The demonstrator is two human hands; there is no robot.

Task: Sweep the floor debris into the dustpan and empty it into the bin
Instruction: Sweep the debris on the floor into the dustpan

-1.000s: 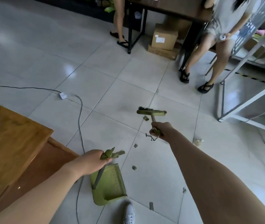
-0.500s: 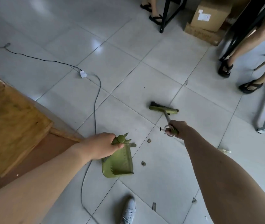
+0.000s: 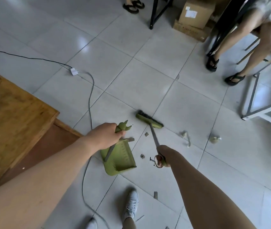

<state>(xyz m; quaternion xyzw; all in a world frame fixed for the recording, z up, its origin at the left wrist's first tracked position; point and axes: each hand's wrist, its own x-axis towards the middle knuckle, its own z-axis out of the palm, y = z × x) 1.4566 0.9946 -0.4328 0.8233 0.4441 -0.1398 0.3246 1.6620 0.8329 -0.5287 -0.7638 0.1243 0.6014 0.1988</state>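
The tiled floor (image 3: 131, 83) is the work surface, and a wooden table (image 3: 11, 116) on the left hems the dustpan in on that side. The green dustpan (image 3: 120, 158) sits on the floor near the person, seemingly with its open side toward the broom, so that debris can be pushed straight in. The left hand (image 3: 105, 137) has its grip closed on the top of the dustpan's upright handle, probably to steady it. The right hand (image 3: 162, 158) grips the broom's shaft end, with the broom head (image 3: 148, 119) set on the floor farther out, beyond the litter, likely for a pull stroke. Small scraps (image 3: 142, 156) lie between broom and pan; crumpled paper bits (image 3: 185, 135) lie to the right. No bin is in view.
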